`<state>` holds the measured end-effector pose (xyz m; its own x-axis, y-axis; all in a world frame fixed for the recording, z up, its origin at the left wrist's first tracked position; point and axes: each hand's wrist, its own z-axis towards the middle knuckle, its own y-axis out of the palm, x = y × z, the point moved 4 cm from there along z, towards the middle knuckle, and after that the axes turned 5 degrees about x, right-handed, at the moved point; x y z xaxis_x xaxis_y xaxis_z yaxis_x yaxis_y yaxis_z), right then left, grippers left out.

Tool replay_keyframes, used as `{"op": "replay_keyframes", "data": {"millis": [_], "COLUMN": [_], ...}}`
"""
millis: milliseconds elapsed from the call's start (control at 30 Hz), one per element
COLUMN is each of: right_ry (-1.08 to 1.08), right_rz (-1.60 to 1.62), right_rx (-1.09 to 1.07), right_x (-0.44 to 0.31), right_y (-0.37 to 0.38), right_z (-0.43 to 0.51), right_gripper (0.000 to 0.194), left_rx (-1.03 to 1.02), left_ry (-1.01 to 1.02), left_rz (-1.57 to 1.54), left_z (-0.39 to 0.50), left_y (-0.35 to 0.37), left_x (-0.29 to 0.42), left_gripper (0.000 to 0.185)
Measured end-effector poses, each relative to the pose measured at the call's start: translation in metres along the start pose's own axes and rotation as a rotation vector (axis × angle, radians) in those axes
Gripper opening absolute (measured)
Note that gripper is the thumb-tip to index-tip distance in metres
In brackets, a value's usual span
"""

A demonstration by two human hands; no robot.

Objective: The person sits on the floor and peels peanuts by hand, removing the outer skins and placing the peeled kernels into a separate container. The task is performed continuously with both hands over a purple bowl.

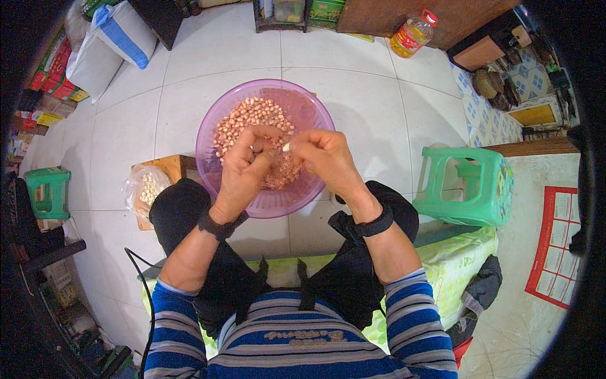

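Note:
A translucent purple plastic basin (326, 123) sits before me, near my knees. Pinkish peanut kernels (255, 113) fill its far left part, and a heap of loose reddish skins (284, 173) lies nearer to me. Above the basin, my right hand (322, 151) pinches a pale, skinless peanut kernel (286, 147) between thumb and fingertips. My left hand (246, 166) hovers just left of it, fingers curled with thumb and forefinger apart; whether anything lies inside the curl is hidden. At my left knee, a clear plastic bag (135, 182) holds pale peeled kernels (150, 188).
The bag rests on a small wooden stool (168, 166). A green plastic stool (454, 184) stands to my right, another green stool (47, 192) far left. A bottle of cooking oil (412, 35) stands on the tiled floor (227, 52). White sacks (99, 61) lean at the upper left.

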<state>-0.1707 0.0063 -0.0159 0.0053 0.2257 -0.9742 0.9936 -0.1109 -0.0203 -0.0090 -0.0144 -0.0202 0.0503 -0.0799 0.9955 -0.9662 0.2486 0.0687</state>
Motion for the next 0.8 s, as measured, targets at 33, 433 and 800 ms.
{"op": "replay_keyframes", "data": {"millis": [33,433,800], "right_ry": [0.069,0.143,0.108], "right_rz": [0.068,0.151,0.078], "right_rx": [-0.002,-0.080,-0.099], "right_x": [0.001,0.003,0.000], "right_y": [-0.002,-0.003,-0.002], "right_z": [0.000,0.001,-0.001], "right_gripper": [0.012,0.014,0.018], "left_rx": [0.018,0.006,0.042], "left_ry": [-0.019,0.564,0.320], "left_rz": [-0.022,0.483,0.324], "left_z": [0.001,0.001,0.000], "left_y": [-0.002,0.009,0.003], "left_x": [-0.003,0.020,0.007], "left_gripper": [0.014,0.023,0.012]}}
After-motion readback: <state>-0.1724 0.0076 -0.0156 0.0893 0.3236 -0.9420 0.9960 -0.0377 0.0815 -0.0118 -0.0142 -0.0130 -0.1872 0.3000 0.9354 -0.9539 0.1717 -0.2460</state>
